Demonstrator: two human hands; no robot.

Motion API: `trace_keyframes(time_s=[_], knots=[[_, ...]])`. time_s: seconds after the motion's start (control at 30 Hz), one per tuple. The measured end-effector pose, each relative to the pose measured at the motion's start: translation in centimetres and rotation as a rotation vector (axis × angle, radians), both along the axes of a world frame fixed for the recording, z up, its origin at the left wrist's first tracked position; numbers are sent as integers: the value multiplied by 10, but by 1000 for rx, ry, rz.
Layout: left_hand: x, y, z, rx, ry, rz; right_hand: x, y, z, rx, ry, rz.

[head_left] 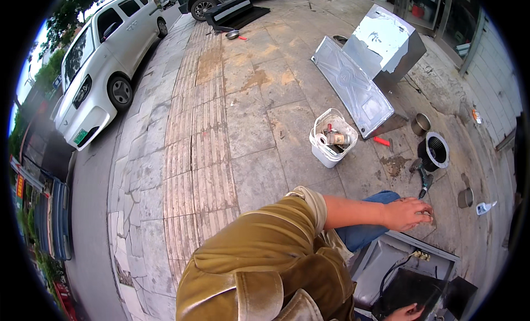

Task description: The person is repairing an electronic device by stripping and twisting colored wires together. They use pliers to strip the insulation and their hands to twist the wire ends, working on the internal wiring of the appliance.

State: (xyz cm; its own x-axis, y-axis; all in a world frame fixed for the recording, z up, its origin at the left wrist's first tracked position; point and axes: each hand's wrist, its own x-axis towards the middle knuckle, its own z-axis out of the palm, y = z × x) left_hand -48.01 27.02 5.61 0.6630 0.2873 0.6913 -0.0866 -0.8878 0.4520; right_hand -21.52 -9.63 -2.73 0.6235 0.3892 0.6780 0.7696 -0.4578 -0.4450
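Observation:
My left hand point(407, 214) reaches across over my blue-trousered knee, its dirty fingers apart and nothing visible in them. Just below it lies an opened grey metal appliance casing point(367, 266), with a black panel, a dark cable point(391, 272) and small brass-coloured fittings point(421, 255) inside. At the bottom edge, my right hand point(406, 312) is beside the black panel point(406, 292), partly cut off by the frame. Its visible fingers are stretched out. Beyond my left hand, a cordless drill point(423, 177) lies on the paving.
A white bucket point(327, 157) of tools, a red-handled hammer point(382, 141) and a round fan wheel point(433, 151) stand on the paving. Farther off are a dented metal panel point(353, 83) and a large metal box point(381, 36). A white van point(113, 42) is parked left.

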Motion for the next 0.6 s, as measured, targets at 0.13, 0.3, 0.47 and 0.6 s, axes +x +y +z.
trace_keyframes(time_s=[0.13,0.3,0.47,0.6], knots=[[-34,-6,19,96,3,61,-12,20,-39,149,273,30],[32,-42,11,97,-39,-185,0,-10,-46,114,287,5],[103,-64,-6,167,51,-394,-9,-13,-50,-22,283,36],[157,-68,-54,177,270,-585,-27,-4,-62,-161,457,141]])
